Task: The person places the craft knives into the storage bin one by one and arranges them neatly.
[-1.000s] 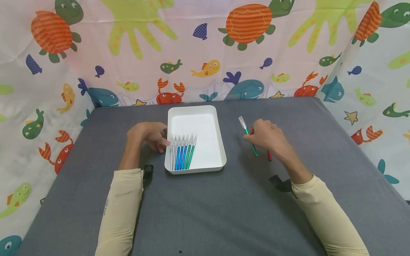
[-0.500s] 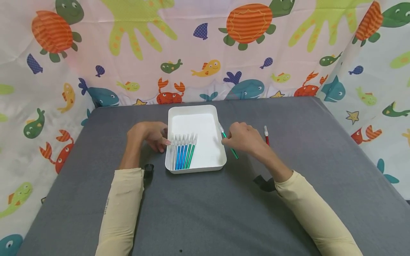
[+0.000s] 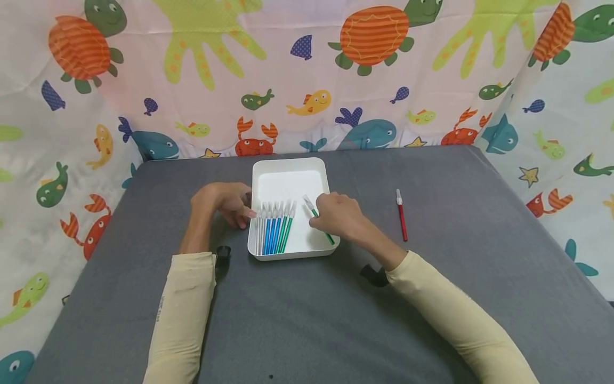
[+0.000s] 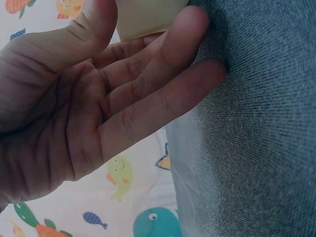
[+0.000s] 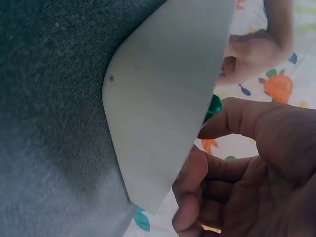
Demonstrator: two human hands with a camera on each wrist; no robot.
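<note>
My right hand (image 3: 338,214) pinches a green craft knife (image 3: 330,238) with a clear cap, held tilted over the right part of the white tray (image 3: 288,173). In the right wrist view the knife's green end (image 5: 214,106) shows between thumb and finger, behind the tray wall. Inside the tray on its left lies a row of several capped craft knives (image 3: 274,229), silver, blue and green. My left hand (image 3: 226,204) holds the tray's left edge, thumb over the rim; its other fingers (image 4: 163,98) lie outside the wall, near the table.
A red capped craft knife (image 3: 402,218) lies on the grey table (image 3: 455,320), right of the tray. Behind and at both sides hangs a curtain (image 3: 206,112) printed with sea animals.
My right hand has moved left with the green craft knife, from the table to over the tray. The red craft knife is now fully uncovered. My left hand stays at the tray.
</note>
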